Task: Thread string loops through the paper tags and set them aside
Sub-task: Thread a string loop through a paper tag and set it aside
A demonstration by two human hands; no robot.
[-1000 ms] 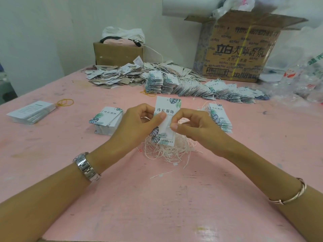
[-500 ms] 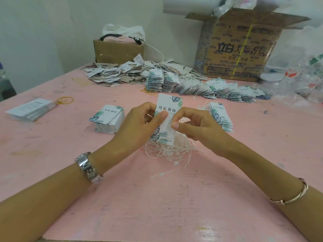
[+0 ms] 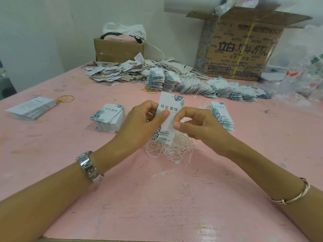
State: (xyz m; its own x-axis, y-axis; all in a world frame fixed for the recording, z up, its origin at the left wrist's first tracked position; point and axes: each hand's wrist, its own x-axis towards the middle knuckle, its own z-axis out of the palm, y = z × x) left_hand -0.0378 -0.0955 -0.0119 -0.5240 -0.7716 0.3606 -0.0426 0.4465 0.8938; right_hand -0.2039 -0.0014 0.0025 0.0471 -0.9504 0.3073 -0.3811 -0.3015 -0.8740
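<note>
Fingers (image 3: pixel 164 113) of your left hand (image 3: pixel 138 124) curled round the paper tag (image 3: pixel 168 105), thumb pressed on its face. Your right hand (image 3: pixel 197 126) pinched a string loop (image 3: pixel 172 126) at the tag's right edge. Since half a second before, the tag stayed upright between both hands, above the tangle of strings (image 3: pixel 167 149) on the pink surface (image 3: pixel 157 198). One tag stack (image 3: pixel 108 116) lay left of your hands and another (image 3: pixel 221 116) right. Rows of threaded tags (image 3: pixel 201 86) and a cardboard box (image 3: pixel 239 55) stood behind.
</note>
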